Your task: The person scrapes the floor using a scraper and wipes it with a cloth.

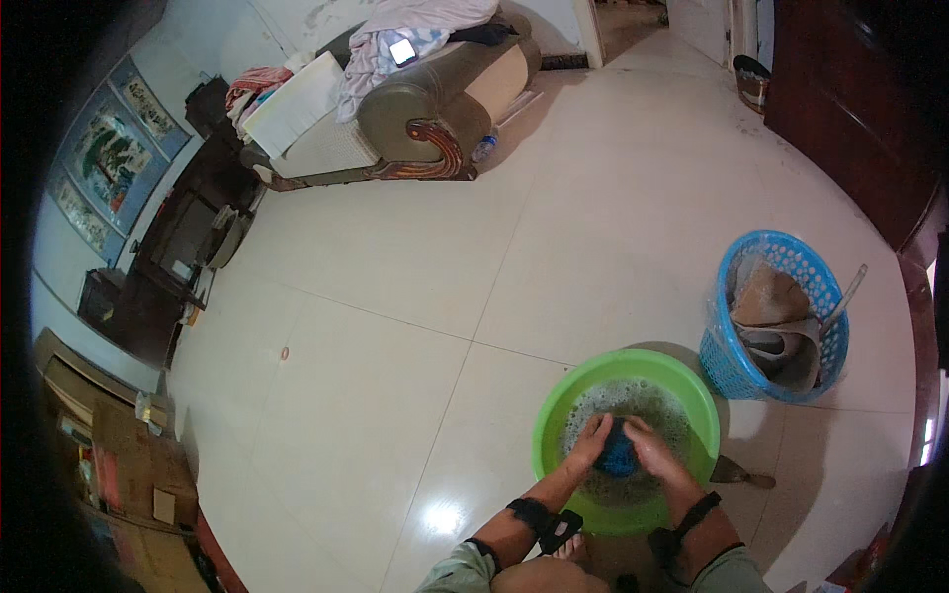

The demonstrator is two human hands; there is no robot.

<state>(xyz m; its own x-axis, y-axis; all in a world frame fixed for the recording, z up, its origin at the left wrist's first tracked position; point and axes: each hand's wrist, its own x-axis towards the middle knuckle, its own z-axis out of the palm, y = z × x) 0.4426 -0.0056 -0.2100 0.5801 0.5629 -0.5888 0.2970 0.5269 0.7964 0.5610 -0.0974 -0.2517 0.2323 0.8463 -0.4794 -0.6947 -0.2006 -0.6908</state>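
Both my hands are over a green plastic basin of foamy, greyish water. Between them is a dark blue bundle that looks like wet cloth; its exact kind is not clear. My left hand grips its left side with curled fingers. On the opposite side, my right hand presses against it, slightly smeared by motion. Dark straps circle both forearms, and a small black device sits at the left one. Part of a bare foot shows between my arms, near the basin.
A blue perforated basket holding brown and grey items stands right of the basin. Beside the basin lies a brown object with a narrow handle. A sofa with fabric on it is at the back; cardboard boxes are at left.
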